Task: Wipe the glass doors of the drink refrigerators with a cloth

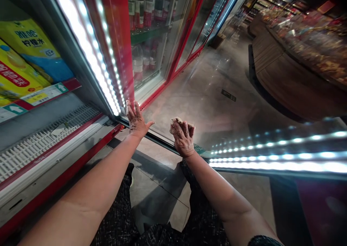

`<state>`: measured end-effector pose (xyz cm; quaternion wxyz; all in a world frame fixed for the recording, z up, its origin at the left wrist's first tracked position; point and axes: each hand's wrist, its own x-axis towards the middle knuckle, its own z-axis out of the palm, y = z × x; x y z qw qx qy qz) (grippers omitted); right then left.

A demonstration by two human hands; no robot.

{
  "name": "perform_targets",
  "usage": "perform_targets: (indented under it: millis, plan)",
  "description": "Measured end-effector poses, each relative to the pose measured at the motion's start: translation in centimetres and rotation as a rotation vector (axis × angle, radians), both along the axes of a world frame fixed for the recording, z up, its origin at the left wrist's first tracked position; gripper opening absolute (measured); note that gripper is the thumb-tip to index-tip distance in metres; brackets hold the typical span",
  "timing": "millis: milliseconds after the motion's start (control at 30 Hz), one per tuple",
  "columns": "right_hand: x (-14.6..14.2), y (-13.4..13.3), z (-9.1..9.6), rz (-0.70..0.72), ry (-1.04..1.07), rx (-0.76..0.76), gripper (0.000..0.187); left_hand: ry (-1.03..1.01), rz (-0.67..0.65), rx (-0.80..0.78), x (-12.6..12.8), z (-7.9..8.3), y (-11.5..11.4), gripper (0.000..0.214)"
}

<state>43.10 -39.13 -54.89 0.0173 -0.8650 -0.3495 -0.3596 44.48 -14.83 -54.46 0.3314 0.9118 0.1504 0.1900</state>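
Note:
My right hand (184,141) is closed around a crumpled, pale cloth (173,124) and holds it against the inside of a glass door (211,130). Wet-looking smears cover the fingers and the back of this hand. To its left, my left hand (136,122) has its fingers stretched and thumb out, near the door's dark lower frame (162,140). Nothing shows in the left hand; whether its palm presses on the glass I cannot tell. Bright LED strips (276,155) run along the right, and more shine at the upper left.
On the left is an open cooler with yellow drink packs (32,50), price tags and a white grille (51,135). Bottles (143,12) stand in another red-framed cooler (173,72). Beyond the glass, a curved wooden display stand (292,72) holds packaged goods. Tiled floor (162,177) lies below.

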Motion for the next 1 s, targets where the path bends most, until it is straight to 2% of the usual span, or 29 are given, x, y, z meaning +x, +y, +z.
perform_targets:
  millis: [133,233,300,467,533,767,867,1000]
  plan:
    - [0.2,0.9,-1.7,0.084,-0.038,-0.099,0.05,0.008,0.011,-0.002,0.1,-0.1,0.3,0.135]
    - [-0.1,1.3,-2.8,0.121,-0.024,-0.124,0.049,0.019,0.027,-0.001,0.0,-0.2,0.7,0.127]
    - [-0.2,1.6,-2.6,0.124,0.005,-0.104,0.051,0.027,0.034,0.002,0.0,-0.2,0.9,0.119]
    - [0.6,3.0,-0.5,0.069,0.041,0.003,0.062,0.027,0.042,0.003,0.0,0.0,0.9,0.107]
    - [1.1,3.8,-0.6,0.049,0.045,0.02,0.063,0.033,0.051,-0.008,0.1,0.1,0.8,0.106]
    - [1.0,5.4,-4.0,0.124,0.099,-0.063,0.062,0.049,0.029,-0.016,-0.1,0.2,0.9,0.105]
    - [0.9,6.0,-3.2,0.141,0.12,-0.094,0.061,0.072,0.016,-0.026,-0.3,0.3,1.0,0.104]
    - [1.4,7.1,0.0,0.109,0.088,-0.074,0.058,0.06,0.019,-0.025,-0.2,0.4,1.0,0.104]
